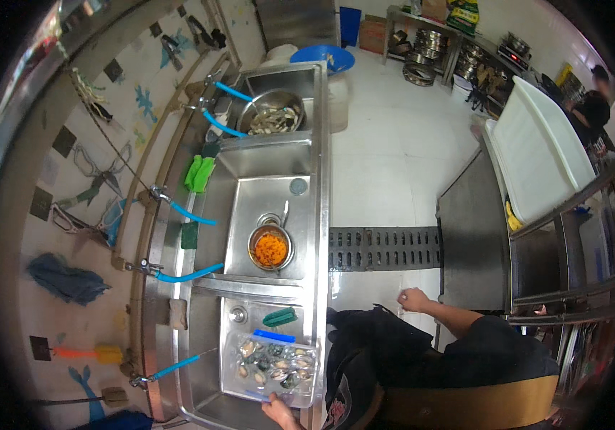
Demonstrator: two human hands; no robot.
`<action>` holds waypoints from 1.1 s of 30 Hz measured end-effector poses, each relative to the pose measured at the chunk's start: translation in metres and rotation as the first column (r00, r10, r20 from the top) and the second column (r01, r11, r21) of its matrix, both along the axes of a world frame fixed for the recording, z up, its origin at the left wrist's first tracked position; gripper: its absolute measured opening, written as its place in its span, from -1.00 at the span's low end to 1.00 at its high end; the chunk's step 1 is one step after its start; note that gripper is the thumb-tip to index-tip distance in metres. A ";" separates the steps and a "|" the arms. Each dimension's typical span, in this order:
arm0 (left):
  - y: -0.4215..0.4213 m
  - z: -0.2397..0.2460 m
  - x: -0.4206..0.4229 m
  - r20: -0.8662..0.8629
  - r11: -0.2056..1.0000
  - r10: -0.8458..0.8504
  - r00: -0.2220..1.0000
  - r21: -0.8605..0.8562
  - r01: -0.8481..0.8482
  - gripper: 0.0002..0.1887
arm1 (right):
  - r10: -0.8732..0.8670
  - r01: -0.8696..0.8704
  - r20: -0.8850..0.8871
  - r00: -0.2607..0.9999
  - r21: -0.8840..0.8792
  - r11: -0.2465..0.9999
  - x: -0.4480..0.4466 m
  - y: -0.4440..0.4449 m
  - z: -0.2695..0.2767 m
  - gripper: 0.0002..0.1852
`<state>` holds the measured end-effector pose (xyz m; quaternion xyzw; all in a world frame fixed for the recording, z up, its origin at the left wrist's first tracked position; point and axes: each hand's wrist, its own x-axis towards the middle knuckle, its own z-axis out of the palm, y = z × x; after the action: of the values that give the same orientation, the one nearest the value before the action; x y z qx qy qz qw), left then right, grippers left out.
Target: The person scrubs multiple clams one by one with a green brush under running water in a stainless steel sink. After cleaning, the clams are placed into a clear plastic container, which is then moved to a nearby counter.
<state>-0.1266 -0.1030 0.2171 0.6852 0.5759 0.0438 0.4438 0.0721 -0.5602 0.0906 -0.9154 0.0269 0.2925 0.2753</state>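
Observation:
My left hand (279,413) grips the near rim of a clear plastic box (307,395), by its blue latch. Abalone (280,365) and other shellfish lie inside the box, which sits in the nearest basin of a steel sink (205,365). A second blue latch (274,336) is on the far side of the box. Beside that latch lies a green scrubbing brush or sponge (280,317). My right hand (414,299) hangs over the floor to the right of the sink, its fingers curled. Nothing is visible in it.
The middle basin holds a steel pot (271,248) of orange food. At the far end, a bowl (291,99) contains shellfish. Blue hoses (189,275) hang from wall taps. A floor drain grate (385,248) crosses the aisle. A white tub (538,145) stands on the right counter, near other people (592,115).

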 end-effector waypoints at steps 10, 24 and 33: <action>-0.042 -0.013 0.092 0.007 0.942 -0.334 0.942 0.021 0.334 -0.60 | -0.468 0.496 -0.269 0.842 0.042 0.867 -0.127 -0.116 -0.089 -0.72; -0.227 -0.010 0.305 0.279 0.765 -0.582 0.764 -0.131 0.630 -0.63 | -0.608 0.650 -0.244 0.755 0.161 0.742 -0.117 -0.203 -0.109 -0.60; -0.359 0.023 0.422 0.281 0.571 -0.764 0.580 -0.122 0.812 -0.64 | -0.874 0.881 -0.258 0.413 0.359 0.310 -0.017 -0.300 -0.043 -0.64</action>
<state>0.2958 -0.4616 0.2397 0.8037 0.1623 -0.1612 0.5492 0.0551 -0.8598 0.0474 -0.6615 0.4536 0.1007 0.5886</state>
